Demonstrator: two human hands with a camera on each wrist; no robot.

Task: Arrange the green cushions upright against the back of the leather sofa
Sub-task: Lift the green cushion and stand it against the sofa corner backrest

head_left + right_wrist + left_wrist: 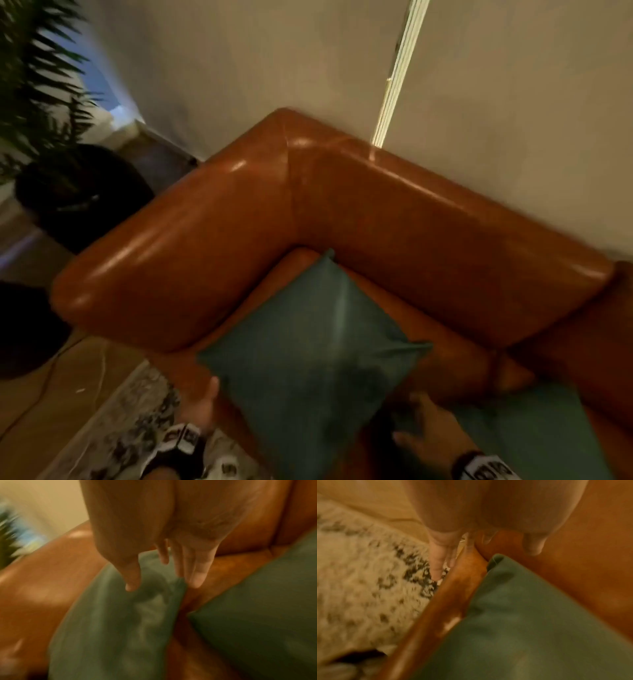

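Observation:
A green cushion (308, 359) lies tilted on the seat of the brown leather sofa (411, 222), one corner pointing into the sofa's inner corner. My left hand (205, 399) is at its left corner, fingers straight and holding nothing; in the left wrist view the fingers (436, 563) point down at the rug beside the cushion (522, 628). My right hand (423, 425) hovers at the cushion's right edge, thumb and fingers (195, 580) spread over a creased corner of the cushion (111, 628). A second green cushion (534, 442) lies flat on the seat to the right.
The sofa's armrest (171, 257) runs along the left. A potted plant (34, 85) in a dark pot (82, 192) stands beyond it. A patterned rug (120, 428) and a thin cable (41, 394) lie on the floor. The wall is directly behind the sofa back.

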